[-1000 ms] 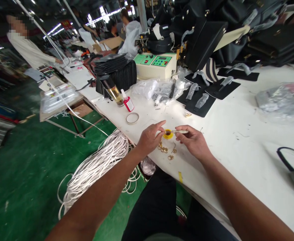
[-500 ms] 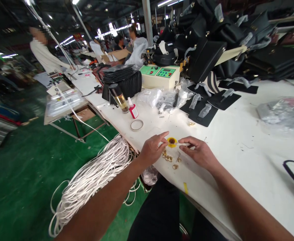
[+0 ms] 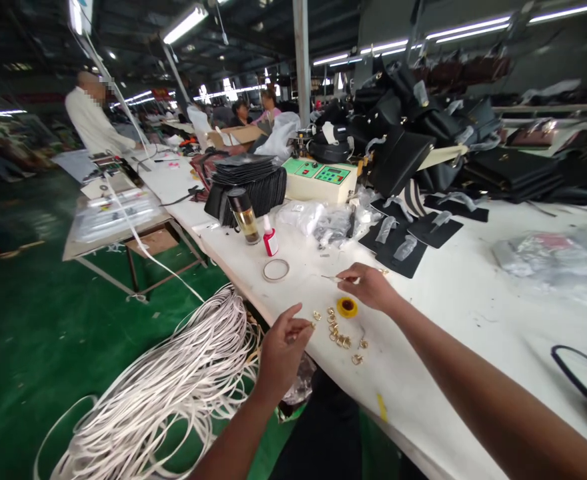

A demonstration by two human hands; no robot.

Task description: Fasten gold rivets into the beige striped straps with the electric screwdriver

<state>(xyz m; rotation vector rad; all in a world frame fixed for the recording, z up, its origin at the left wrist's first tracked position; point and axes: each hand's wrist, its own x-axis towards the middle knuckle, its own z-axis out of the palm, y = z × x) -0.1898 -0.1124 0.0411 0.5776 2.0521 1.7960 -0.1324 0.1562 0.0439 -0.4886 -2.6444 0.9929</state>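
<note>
My left hand (image 3: 284,343) is over the table's near edge, thumb and index finger pinched on a small gold ring (image 3: 313,325). My right hand (image 3: 366,285) holds a thin pointed tool (image 3: 329,277) whose tip points left. Below my right hand a round yellow dish (image 3: 347,307) with a dark brown centre rests on the white table (image 3: 453,300). Several gold rings (image 3: 334,331) lie in a curved line between the dish and the table edge. A loop of tape (image 3: 276,270) lies flat to the left of the tool.
A red bottle (image 3: 270,240) and a glass jar (image 3: 246,220) stand behind the loop. Farther back are a control box (image 3: 318,181), black panels (image 3: 396,247) and piled black bags (image 3: 398,153). White cord (image 3: 173,387) lies heaped at the left. A person (image 3: 93,117) stands beyond.
My hands have moved apart: the left toward the near edge, the right up beyond the yellow dish. The camera view has tilted upward somewhat.
</note>
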